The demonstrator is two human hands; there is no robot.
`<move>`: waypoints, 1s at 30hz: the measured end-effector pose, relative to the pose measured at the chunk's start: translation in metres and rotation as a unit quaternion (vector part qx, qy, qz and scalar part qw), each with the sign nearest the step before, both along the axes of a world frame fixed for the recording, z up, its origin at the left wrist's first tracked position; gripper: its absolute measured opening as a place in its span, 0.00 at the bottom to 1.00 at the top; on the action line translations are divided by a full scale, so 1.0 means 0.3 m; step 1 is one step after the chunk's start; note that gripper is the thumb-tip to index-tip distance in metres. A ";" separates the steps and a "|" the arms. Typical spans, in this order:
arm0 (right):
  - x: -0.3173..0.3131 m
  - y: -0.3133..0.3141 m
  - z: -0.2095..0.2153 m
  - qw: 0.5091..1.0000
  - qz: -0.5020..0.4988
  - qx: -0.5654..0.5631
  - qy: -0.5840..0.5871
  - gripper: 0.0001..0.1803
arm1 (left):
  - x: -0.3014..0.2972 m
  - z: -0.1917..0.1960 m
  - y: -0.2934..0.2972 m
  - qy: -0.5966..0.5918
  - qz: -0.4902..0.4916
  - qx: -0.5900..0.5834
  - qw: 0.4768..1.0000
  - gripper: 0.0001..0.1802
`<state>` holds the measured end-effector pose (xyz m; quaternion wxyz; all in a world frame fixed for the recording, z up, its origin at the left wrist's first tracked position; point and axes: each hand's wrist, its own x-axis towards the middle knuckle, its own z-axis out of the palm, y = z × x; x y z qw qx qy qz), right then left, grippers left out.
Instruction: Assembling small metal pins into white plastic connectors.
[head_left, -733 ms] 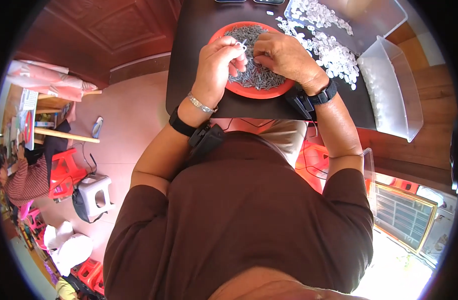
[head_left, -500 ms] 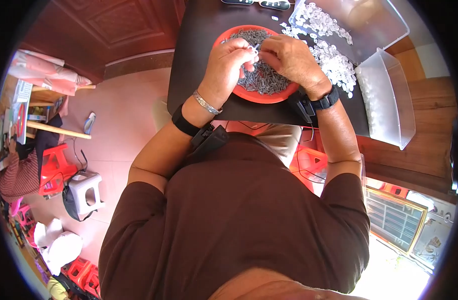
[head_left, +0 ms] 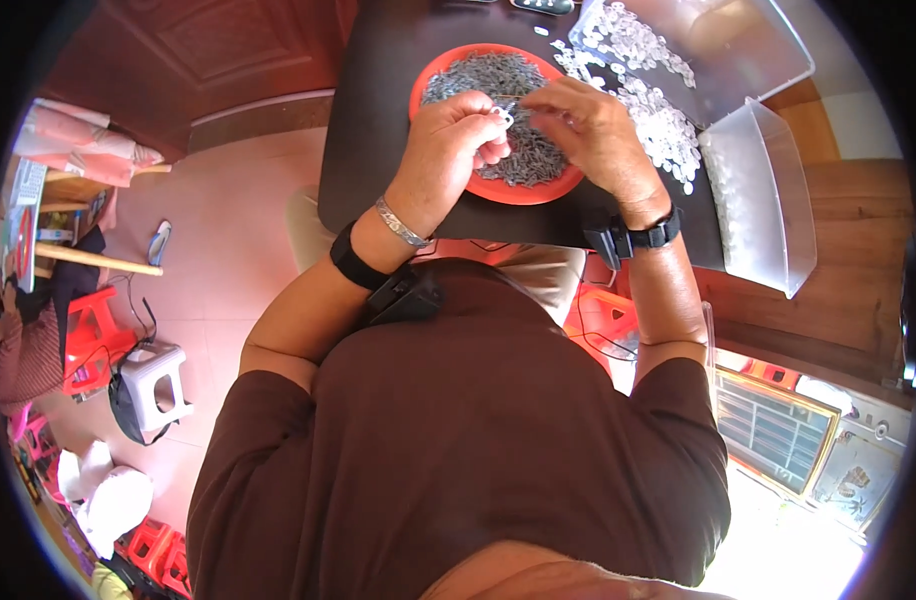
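Over a red basin (head_left: 523, 192) full of small grey nail-like pieces (head_left: 483, 75), both my hands are raised close together. Between thumb and forefinger, my left hand (head_left: 458, 140) pinches a small white plastic clip (head_left: 502, 116) with a hole in it. Just to its right is my right hand (head_left: 596, 135), its fingers curled towards the clip and slightly blurred. What the right fingertips hold, if anything, is too small to make out. Many loose white plastic clips (head_left: 661, 125) lie heaped on the dark table (head_left: 378, 100), to the right of the basin.
A clear plastic box (head_left: 768, 50) lies at the far right with more white clips at its mouth. Nearer stands a translucent bin (head_left: 778, 220) with white pieces inside. A grey stool (head_left: 158, 385) and a red stool (head_left: 90, 335) are on the floor to the left.
My right hand has drawn slightly away from the left, opening a small gap between the fingertips. The left hand still pinches the white clip. The whole view has shifted a little.
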<state>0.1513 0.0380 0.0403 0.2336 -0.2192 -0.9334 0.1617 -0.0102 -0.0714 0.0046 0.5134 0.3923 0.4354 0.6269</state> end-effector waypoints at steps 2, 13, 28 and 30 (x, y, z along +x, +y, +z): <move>-0.002 -0.010 -0.003 0.999 0.011 0.030 0.003 0.09 | 0.000 -0.005 0.001 -0.003 0.005 -0.004 1.000 0.11; 0.318 0.281 -0.012 0.959 -0.265 0.065 -0.079 0.13 | -0.013 0.004 -0.014 0.041 -0.007 -0.020 0.999 0.12; 0.269 0.270 -0.109 0.971 -0.199 0.000 -0.135 0.12 | 0.012 0.004 -0.043 0.196 -0.044 -0.004 0.980 0.12; 0.268 0.268 -0.109 0.972 -0.197 -0.011 -0.131 0.12 | 0.014 0.003 -0.051 0.157 -0.040 -0.007 0.987 0.12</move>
